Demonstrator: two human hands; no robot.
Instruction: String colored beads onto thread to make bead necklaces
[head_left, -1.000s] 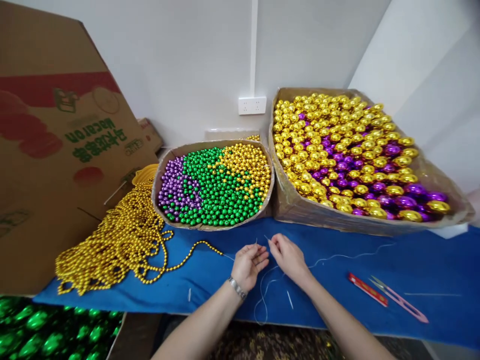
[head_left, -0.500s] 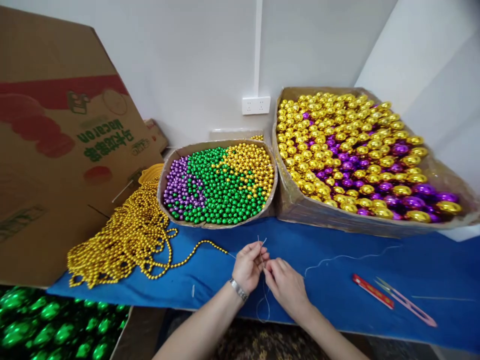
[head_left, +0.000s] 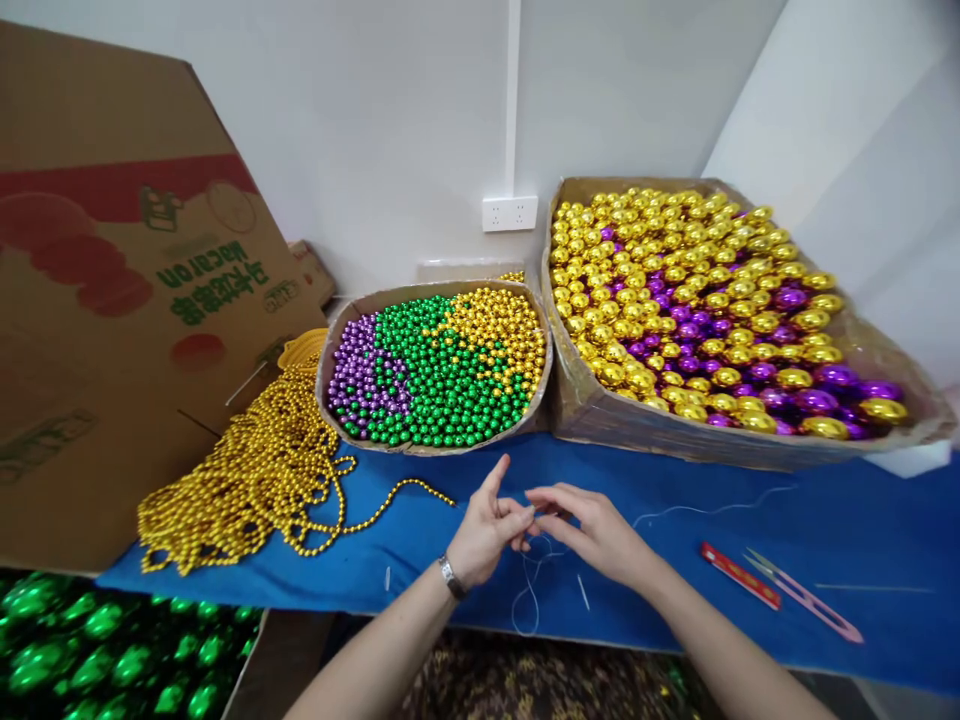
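Fingertips together, or nearly: left hand point(head_left: 480, 530) has its index finger sticking up and its thumb bent in, right hand point(head_left: 600, 535) has thumb and index finger reaching over to it. Both are in front of the small-bead box point(head_left: 442, 450). Too fine to see between my fingertips, so I can't tell which hand grips what. Largest first: printed carton point(head_left: 97, 300) leaning, left of the small-bead box. Big box point(head_left: 600, 420) of gold and purple beads, just right of it. Blue cloth point(head_left: 885, 530) under and in front of it. Pile of gold bead strands point(head_left: 240, 480) left of it, one strand trailing round in front. Big green beads point(head_left: 97, 620), lower, to its front left. Wall socket point(head_left: 509, 213) behind and above it. Pink tool point(head_left: 791, 583) and red strip point(head_left: 741, 576) lie side by side, front right of it. Thin thread point(head_left: 514, 606): looped on the cloth in front of it, right below my fingers. Small white stick point(head_left: 583, 592) beside the loop, also in front of it.
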